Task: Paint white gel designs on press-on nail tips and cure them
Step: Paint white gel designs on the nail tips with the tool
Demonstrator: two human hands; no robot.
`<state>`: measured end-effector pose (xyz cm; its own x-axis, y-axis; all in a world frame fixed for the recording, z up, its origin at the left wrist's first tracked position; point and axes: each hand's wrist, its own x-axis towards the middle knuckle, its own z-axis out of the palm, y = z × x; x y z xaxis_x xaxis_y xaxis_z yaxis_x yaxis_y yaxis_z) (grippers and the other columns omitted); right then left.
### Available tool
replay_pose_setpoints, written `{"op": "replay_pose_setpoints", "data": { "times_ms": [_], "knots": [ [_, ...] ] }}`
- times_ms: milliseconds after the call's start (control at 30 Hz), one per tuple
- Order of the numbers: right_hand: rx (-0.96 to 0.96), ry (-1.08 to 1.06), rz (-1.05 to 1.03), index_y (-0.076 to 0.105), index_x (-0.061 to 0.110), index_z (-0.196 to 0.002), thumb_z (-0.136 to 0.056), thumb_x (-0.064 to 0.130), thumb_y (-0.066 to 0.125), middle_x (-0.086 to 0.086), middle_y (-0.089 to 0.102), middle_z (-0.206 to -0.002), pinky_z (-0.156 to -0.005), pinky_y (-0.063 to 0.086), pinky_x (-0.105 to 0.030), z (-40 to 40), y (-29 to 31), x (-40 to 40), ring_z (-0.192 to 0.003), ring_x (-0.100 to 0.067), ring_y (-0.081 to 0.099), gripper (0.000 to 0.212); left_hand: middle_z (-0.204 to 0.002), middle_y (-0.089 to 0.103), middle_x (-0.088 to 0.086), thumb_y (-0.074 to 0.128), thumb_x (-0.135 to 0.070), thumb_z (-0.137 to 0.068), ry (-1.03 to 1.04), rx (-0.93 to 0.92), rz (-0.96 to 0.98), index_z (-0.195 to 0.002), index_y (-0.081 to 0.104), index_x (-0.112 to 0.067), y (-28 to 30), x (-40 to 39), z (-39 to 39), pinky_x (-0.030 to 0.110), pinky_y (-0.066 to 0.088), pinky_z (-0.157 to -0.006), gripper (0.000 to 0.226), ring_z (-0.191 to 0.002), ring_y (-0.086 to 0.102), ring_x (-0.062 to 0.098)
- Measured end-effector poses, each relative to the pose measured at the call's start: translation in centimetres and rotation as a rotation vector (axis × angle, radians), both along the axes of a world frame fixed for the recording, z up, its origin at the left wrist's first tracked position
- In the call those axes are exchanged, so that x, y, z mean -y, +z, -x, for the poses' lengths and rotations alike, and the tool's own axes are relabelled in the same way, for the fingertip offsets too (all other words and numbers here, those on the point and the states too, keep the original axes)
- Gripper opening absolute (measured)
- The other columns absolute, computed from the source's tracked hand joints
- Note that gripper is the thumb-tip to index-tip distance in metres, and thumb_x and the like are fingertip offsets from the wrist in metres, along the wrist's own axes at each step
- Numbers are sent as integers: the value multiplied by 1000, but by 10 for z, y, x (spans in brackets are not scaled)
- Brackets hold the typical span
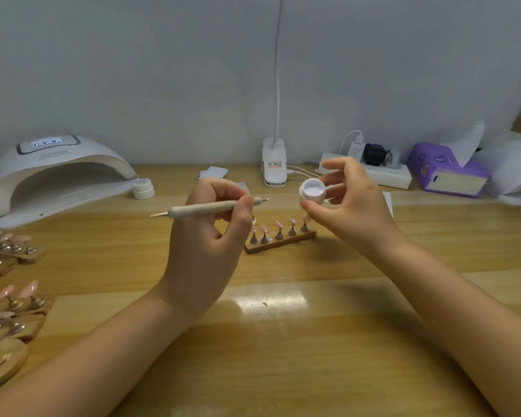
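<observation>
Place: a nail-art work desk, home or small studio; which of the two cannot be told.
Surface: wooden table (pixel 283 341) against a plain pale wall (pixel 163 70).
Trade gear: curing lamp (pixel 54 173) at left, a second lamp (pixel 515 173) at right.
Stock: rows of nail tips on wooden stands (pixel 9 299).
Lighting: clip-on desk lamp (pixel 273 167).
Power: power strip (pixel 382 173) with chargers.
Sundries: purple tissue box (pixel 449 173).

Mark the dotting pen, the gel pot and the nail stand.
dotting pen (pixel 211 207), head view, middle of its barrel
gel pot (pixel 312 192), head view, its open top
nail stand (pixel 283 243), head view, wooden base
</observation>
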<state>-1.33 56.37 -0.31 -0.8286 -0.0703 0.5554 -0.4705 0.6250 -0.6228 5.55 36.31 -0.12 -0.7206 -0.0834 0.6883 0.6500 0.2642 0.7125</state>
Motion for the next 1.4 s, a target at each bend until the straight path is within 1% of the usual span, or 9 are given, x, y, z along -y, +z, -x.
{"op": "replay_pose_setpoints", "data": {
  "times_ms": [133, 300, 433, 567, 700, 833, 1000, 1233, 1400],
  "knots": [
    [-39, 112, -38, 43, 21, -126, -73, 21, 83, 17, 55, -93, -66, 51, -9, -20, 12, 25, -83, 1, 60, 66, -74, 65, -9, 67, -9, -88, 11, -8, 74, -86, 66, -21, 15, 0, -4, 9, 46, -61, 12, -68, 62, 3],
    [-59, 166, -98, 45, 17, -127, -70, 19, 84, 7, 62, -98, -75, 54, -19, -31, 10, 33, -82, -9, 63, 70, -67, 62, -12, 66, -14, -89, 53, 56, 115, -85, 67, -20, 21, 0, -3, 7, 40, -54, 7, -61, 57, 0],
    [-85, 190, -143, 46, 16, -128, -69, 22, 85, 7, 62, -100, -78, 53, -18, -35, 8, 37, -82, -8, 62, 72, -78, 62, -6, 61, -19, -93, 141, 10, 261, -88, 60, -23, 23, 3, -2, 10, 43, -61, 6, -74, 57, 4],
    [-102, 222, -160, 46, 15, -128, -69, 21, 84, 14, 58, -98, -77, 51, -10, -38, 8, 42, -81, 0, 60, 71, -82, 60, -5, 59, -22, -93, 189, 0, 340, -92, 60, -18, 23, 5, -1, 15, 44, -66, 4, -78, 57, 10],
    [-110, 249, -164, 46, 15, -126, -68, 21, 84, 14, 58, -97, -75, 48, -4, -41, 8, 45, -80, 3, 59, 69, -80, 55, -11, 57, -25, -93, 227, 12, 392, -92, 60, -18, 23, 4, -1, 12, 42, -64, 7, -79, 56, 8],
    [-105, 251, -180, 45, 16, -125, -67, 21, 85, 11, 60, -99, -76, 47, -2, -42, 9, 46, -77, 4, 57, 70, -80, 56, -6, 56, -25, -94, 251, 21, 411, -95, 62, -14, 23, 4, -1, 17, 43, -65, 13, -78, 55, 10],
    [-108, 252, -175, 46, 16, -124, -67, 20, 85, 7, 64, -101, -76, 48, -5, -42, 8, 45, -76, 3, 57, 69, -78, 53, -13, 54, -27, -94, 253, 41, 426, -93, 60, -18, 23, 4, -1, 13, 38, -63, 10, -75, 53, 7],
    [-113, 254, -181, 46, 16, -124, -68, 21, 84, 5, 66, -101, -76, 47, -3, -42, 7, 46, -75, 3, 57, 69, -78, 53, -11, 55, -25, -94, 248, 37, 440, -93, 62, -16, 21, 5, 0, 15, 37, -62, 12, -73, 52, 9],
    [-101, 245, -175, 46, 16, -124, -68, 22, 84, 4, 67, -102, -79, 50, -10, -43, 8, 46, -79, -5, 60, 68, -77, 54, -13, 56, -26, -94, 240, 26, 398, -92, 61, -18, 23, 6, 0, 8, 39, -63, 10, -74, 53, 7]
  ]
}}
